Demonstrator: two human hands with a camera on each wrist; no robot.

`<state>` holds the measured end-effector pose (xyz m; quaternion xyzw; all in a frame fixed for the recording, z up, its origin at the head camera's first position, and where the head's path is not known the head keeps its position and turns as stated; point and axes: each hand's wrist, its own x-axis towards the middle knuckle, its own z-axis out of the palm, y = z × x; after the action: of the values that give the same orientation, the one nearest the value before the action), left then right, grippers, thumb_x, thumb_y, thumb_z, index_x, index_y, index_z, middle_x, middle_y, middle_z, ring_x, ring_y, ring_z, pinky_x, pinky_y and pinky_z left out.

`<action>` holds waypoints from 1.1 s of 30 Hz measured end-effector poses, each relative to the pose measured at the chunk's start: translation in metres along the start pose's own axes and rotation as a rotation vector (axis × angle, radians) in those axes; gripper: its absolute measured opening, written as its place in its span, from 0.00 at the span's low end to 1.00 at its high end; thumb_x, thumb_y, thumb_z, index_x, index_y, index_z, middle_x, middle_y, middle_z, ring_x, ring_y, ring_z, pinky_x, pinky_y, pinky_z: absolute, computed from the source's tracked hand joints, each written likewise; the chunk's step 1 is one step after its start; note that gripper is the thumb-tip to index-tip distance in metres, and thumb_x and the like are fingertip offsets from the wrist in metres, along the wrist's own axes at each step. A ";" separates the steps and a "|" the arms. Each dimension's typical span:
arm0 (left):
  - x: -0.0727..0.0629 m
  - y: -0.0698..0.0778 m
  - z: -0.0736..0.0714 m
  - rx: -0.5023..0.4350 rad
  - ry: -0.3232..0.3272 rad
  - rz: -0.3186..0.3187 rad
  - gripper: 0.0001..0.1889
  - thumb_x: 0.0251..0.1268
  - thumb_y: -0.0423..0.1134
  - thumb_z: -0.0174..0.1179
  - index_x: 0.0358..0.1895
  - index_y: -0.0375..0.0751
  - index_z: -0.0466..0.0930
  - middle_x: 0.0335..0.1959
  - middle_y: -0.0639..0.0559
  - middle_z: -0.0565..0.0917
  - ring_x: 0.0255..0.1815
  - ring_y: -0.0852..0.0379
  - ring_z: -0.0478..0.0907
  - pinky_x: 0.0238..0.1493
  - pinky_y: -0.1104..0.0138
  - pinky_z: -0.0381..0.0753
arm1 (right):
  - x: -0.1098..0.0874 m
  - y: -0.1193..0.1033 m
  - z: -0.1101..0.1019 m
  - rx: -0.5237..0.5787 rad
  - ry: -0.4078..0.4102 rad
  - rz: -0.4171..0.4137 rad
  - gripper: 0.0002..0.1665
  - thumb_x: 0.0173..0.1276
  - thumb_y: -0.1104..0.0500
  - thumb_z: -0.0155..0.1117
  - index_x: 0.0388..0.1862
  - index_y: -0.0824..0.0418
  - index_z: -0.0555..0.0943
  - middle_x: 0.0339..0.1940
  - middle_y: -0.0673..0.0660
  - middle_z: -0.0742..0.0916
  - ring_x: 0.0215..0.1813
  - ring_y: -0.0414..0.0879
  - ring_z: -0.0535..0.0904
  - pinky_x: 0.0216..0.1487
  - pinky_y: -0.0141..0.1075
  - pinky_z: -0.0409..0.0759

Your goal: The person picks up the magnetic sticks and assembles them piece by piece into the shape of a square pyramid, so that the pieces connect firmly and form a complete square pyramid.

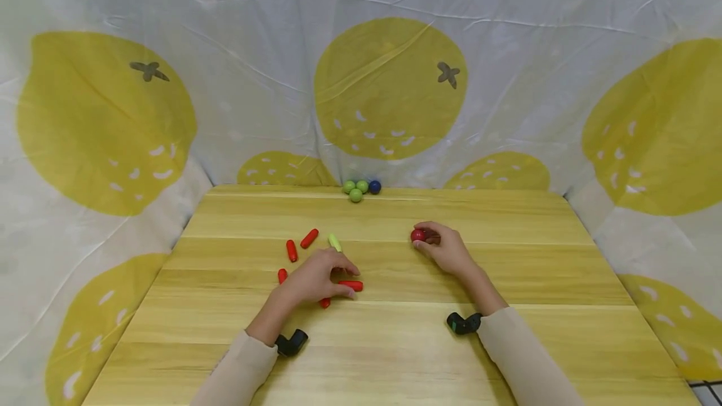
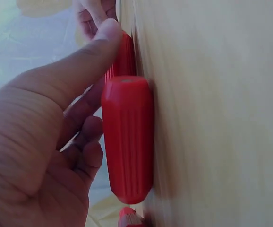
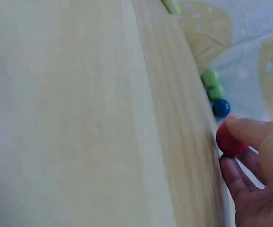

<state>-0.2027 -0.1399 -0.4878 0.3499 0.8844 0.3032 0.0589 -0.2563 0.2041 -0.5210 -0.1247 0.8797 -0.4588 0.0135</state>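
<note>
My right hand (image 1: 448, 250) pinches a red ball (image 1: 417, 235) between thumb and fingers at the right of the table; the right wrist view shows the same ball (image 3: 230, 141) close to the wood. On the left, my left hand (image 1: 320, 275) hovers low with thumb and fingers apart, around a red ribbed cylinder (image 1: 354, 285) lying on its side. Beneath the palm another red cylinder (image 1: 324, 302) shows only partly. In the left wrist view a red cylinder (image 2: 128, 142) looms large beside the hand, and the thumb overlaps one farther off.
Two red cylinders (image 1: 291, 250) and a yellow-green one (image 1: 335, 242) lie beyond the left hand; another red one (image 1: 282, 275) is partly covered by it. Several green balls (image 1: 356, 195) and a dark blue ball (image 1: 375, 187) sit at the table's back edge, against a lemon-print cloth (image 1: 265, 99).
</note>
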 end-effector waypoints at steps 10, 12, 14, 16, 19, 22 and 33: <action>0.002 0.001 0.007 0.021 -0.013 -0.009 0.12 0.59 0.48 0.76 0.45 0.55 0.91 0.41 0.65 0.88 0.45 0.65 0.81 0.50 0.67 0.82 | -0.020 0.002 0.011 0.110 0.027 0.004 0.24 0.69 0.58 0.74 0.63 0.58 0.82 0.55 0.58 0.87 0.55 0.51 0.84 0.54 0.32 0.85; 0.003 0.003 0.007 0.015 0.000 -0.010 0.12 0.60 0.49 0.76 0.46 0.55 0.91 0.42 0.64 0.88 0.46 0.64 0.82 0.51 0.67 0.82 | -0.022 0.002 0.013 0.120 0.037 -0.002 0.24 0.69 0.57 0.74 0.62 0.58 0.83 0.53 0.58 0.87 0.53 0.50 0.85 0.53 0.31 0.85; 0.006 0.005 0.007 0.002 0.014 -0.011 0.13 0.60 0.49 0.76 0.46 0.55 0.91 0.42 0.64 0.88 0.45 0.64 0.82 0.50 0.67 0.82 | -0.024 0.002 0.014 0.123 0.043 -0.010 0.23 0.68 0.57 0.74 0.61 0.58 0.83 0.51 0.58 0.88 0.52 0.49 0.85 0.52 0.30 0.85; 0.010 0.009 0.008 -0.004 0.026 -0.021 0.13 0.60 0.49 0.76 0.47 0.55 0.91 0.42 0.65 0.89 0.44 0.64 0.82 0.48 0.68 0.82 | -0.025 0.001 0.015 0.116 0.052 -0.017 0.23 0.68 0.56 0.74 0.61 0.58 0.84 0.50 0.57 0.88 0.49 0.48 0.85 0.50 0.29 0.85; 0.021 0.014 0.009 -0.013 0.047 -0.038 0.12 0.61 0.49 0.75 0.47 0.56 0.91 0.41 0.65 0.89 0.43 0.65 0.82 0.46 0.69 0.82 | -0.026 -0.001 0.017 0.116 0.064 -0.031 0.22 0.68 0.55 0.75 0.60 0.56 0.84 0.47 0.56 0.89 0.47 0.47 0.85 0.48 0.29 0.85; 0.034 0.019 0.010 -0.014 0.080 -0.040 0.11 0.63 0.48 0.74 0.47 0.54 0.91 0.41 0.64 0.89 0.42 0.65 0.82 0.46 0.70 0.82 | -0.026 -0.004 0.019 0.138 0.073 -0.048 0.21 0.68 0.54 0.75 0.59 0.55 0.85 0.45 0.56 0.89 0.46 0.46 0.84 0.47 0.29 0.85; 0.057 0.020 0.021 -0.010 0.175 -0.072 0.11 0.68 0.43 0.70 0.51 0.48 0.90 0.44 0.56 0.90 0.45 0.61 0.85 0.50 0.65 0.85 | -0.028 -0.019 0.036 0.215 0.026 -0.106 0.21 0.68 0.53 0.75 0.58 0.55 0.85 0.46 0.55 0.89 0.46 0.46 0.84 0.46 0.30 0.85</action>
<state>-0.2271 -0.0807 -0.4875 0.2898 0.8966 0.3349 -0.0057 -0.2207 0.1710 -0.5286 -0.1630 0.8176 -0.5521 -0.0090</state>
